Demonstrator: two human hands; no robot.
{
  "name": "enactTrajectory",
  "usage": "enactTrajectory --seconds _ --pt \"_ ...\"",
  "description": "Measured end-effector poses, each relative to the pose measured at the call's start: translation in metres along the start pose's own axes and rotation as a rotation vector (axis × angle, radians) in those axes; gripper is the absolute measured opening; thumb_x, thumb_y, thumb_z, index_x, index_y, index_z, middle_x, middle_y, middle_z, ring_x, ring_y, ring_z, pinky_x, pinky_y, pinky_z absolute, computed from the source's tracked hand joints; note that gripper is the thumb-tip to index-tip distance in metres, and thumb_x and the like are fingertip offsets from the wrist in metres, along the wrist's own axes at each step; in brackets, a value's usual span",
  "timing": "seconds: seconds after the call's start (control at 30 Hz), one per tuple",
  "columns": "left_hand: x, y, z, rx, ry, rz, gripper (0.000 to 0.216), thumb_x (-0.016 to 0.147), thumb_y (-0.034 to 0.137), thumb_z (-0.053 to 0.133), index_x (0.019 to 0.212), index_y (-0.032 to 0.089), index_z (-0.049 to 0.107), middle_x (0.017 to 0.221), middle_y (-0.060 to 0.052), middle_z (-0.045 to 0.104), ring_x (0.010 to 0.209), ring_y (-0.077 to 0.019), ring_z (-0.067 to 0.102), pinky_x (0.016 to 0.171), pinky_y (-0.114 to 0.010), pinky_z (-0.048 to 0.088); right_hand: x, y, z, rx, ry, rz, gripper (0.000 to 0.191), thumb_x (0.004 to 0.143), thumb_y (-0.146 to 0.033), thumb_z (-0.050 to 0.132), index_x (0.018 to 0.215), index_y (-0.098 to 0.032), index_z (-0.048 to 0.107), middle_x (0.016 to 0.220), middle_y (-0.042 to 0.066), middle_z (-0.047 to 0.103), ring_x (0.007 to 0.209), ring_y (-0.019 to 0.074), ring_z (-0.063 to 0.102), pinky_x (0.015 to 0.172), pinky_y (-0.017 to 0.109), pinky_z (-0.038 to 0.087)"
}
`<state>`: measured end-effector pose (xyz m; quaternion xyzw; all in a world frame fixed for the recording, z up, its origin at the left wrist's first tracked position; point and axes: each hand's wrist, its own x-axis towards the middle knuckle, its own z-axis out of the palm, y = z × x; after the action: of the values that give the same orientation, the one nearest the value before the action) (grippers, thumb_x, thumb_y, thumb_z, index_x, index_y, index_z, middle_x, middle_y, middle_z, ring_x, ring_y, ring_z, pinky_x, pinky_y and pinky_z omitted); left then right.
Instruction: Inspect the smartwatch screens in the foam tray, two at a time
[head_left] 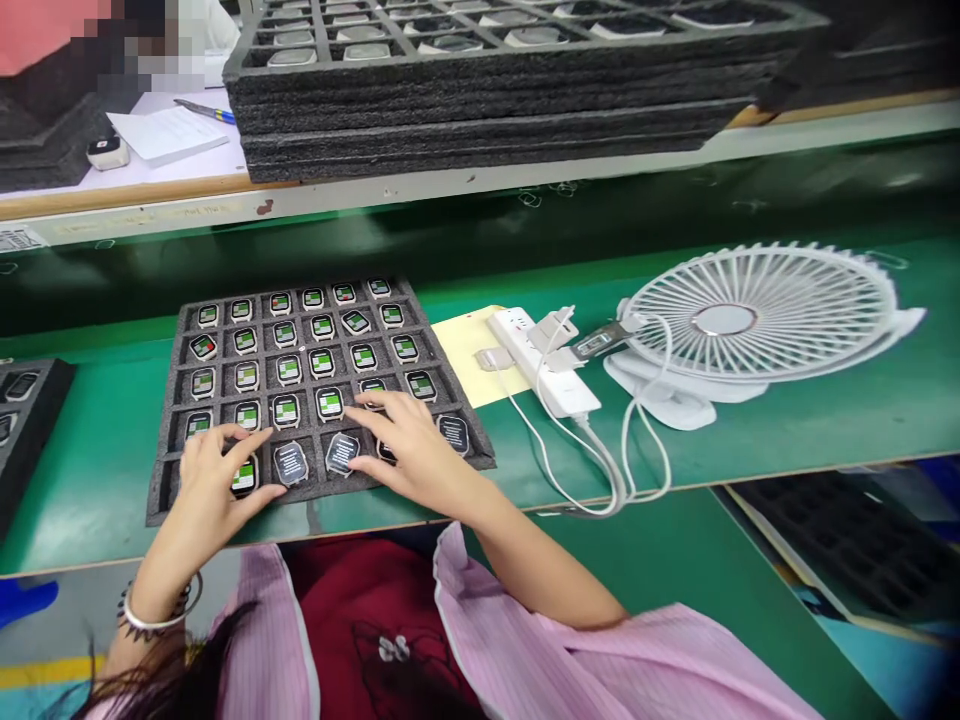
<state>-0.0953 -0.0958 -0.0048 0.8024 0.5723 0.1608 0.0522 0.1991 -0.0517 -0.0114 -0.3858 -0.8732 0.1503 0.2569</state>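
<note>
A dark foam tray (171,492) lies on the green bench with several small smartwatch bodies in its pockets, most with lit green screens. My left hand (210,482) rests at the front left corner, thumb and forefinger pinching a watch with a green screen (243,476). My right hand (409,450) lies over the front right pockets, fingers spread, fingertips touching a dark-screened watch (341,452) and a watch (371,386) one row behind. Between them sits another dark-screened watch (290,463).
A white power strip (541,362) with cables and a white desk fan (757,322) lie to the right. Another foam tray (30,420) sits at the left edge. A stack of foam trays (480,110) stands on the raised shelf, beside paper and a pen.
</note>
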Motion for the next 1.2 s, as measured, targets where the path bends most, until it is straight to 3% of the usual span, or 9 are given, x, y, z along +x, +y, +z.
enactTrajectory --seconds 0.13,0.33,0.53,0.67,0.97,1.07,1.2 --pt "-0.025 -0.024 -0.024 0.074 0.015 -0.130 0.043 0.090 0.046 0.063 0.127 0.024 0.062 0.115 -0.012 0.056 0.110 -0.0341 0.051 0.096 -0.050 0.041 -0.002 -0.001 0.000 0.013 0.036 -0.011 0.038 0.093 -0.019 0.073 0.128 -0.013 0.060 0.125 0.017 0.058 0.117 0.0332 0.053 0.098 0.052 0.045" --pt "-0.060 -0.048 -0.035 0.206 -0.044 -0.354 0.040 0.089 0.047 0.061 0.119 0.022 0.066 0.111 -0.012 0.058 0.102 -0.0340 0.051 0.090 -0.048 0.043 0.038 -0.050 0.036 0.019 -0.175 -0.177 0.032 0.091 -0.025 0.078 0.118 -0.013 0.067 0.118 0.015 0.061 0.110 0.0301 0.055 0.093 0.045 0.045" --pt "-0.054 -0.055 -0.033 0.231 -0.127 -0.292 0.038 0.086 0.040 0.066 0.124 0.032 0.066 0.108 -0.009 0.059 0.099 -0.0304 0.051 0.084 -0.042 0.041 0.084 -0.079 0.062 -0.220 -0.325 -0.293 0.039 0.091 -0.043 0.077 0.106 -0.008 0.070 0.108 0.015 0.060 0.101 0.0318 0.054 0.086 0.046 0.043" --pt "-0.042 -0.063 -0.033 0.235 -0.151 -0.219 0.036 0.082 0.040 0.072 0.117 0.034 0.070 0.107 -0.008 0.061 0.097 -0.0303 0.053 0.082 -0.042 0.039 0.097 -0.079 0.060 -0.249 -0.383 -0.343 0.041 0.089 -0.046 0.078 0.101 -0.007 0.072 0.106 0.015 0.060 0.102 0.0325 0.053 0.085 0.047 0.043" --pt "-0.038 -0.066 -0.029 0.163 -0.180 -0.247 0.035 0.079 0.039 0.071 0.113 0.033 0.070 0.106 -0.006 0.062 0.094 -0.0275 0.055 0.081 -0.039 0.039 0.095 -0.083 0.065 -0.217 -0.402 -0.328 0.034 0.087 -0.037 0.073 0.099 -0.006 0.072 0.107 0.017 0.060 0.101 0.0332 0.055 0.085 0.048 0.044" --pt "-0.039 -0.066 -0.029 0.146 -0.180 -0.250 0.034 0.080 0.039 0.072 0.113 0.033 0.070 0.105 -0.005 0.062 0.093 -0.0273 0.055 0.082 -0.039 0.039 0.091 -0.083 0.056 -0.210 -0.375 -0.321 0.037 0.089 -0.035 0.076 0.111 -0.006 0.068 0.114 0.018 0.060 0.105 0.0331 0.056 0.089 0.048 0.044" --pt "-0.039 -0.068 -0.030 0.112 -0.171 -0.259 0.034 0.081 0.039 0.070 0.114 0.032 0.070 0.106 -0.005 0.062 0.093 -0.0267 0.055 0.083 -0.039 0.041 0.078 -0.067 0.023 -0.130 -0.277 -0.245 0.052 0.090 -0.029 0.080 0.134 -0.012 0.057 0.127 0.018 0.059 0.114 0.0337 0.056 0.095 0.049 0.043"
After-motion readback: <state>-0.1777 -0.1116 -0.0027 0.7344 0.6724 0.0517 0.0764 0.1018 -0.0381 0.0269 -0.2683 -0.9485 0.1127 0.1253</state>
